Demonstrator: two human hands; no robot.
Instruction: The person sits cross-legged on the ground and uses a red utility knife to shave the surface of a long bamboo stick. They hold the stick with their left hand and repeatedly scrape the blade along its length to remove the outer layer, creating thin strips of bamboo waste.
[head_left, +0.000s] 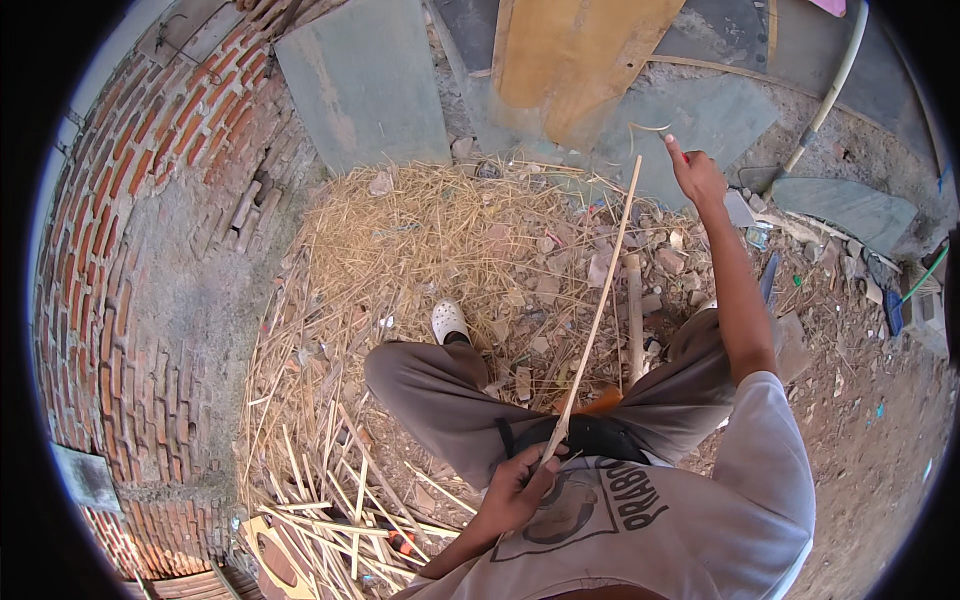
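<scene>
My left hand (pixel 518 492), close to my body, is closed round the lower end of a long pale bamboo strip (pixel 600 315). The strip slants up and away over my lap, its far tip below and left of my right hand (pixel 700 178). That hand is stretched far out on a straight arm, fingers curled and thumb extended. A bit of red shows at its fingers, but what it grips is mostly hidden. A thin curled shaving (pixel 650 127) hangs in view just left of the thumb. A dark pad (pixel 595 440) lies across my lap.
Shavings (pixel 400 225) and rubble cover the ground ahead. Split bamboo strips (pixel 345 510) lie piled at lower left. A round wooden stick (pixel 635 315) stands between my legs. A brick wall (pixel 110 340) rises at left; grey boards (pixel 365 90) and a tan board (pixel 570 65) lie ahead.
</scene>
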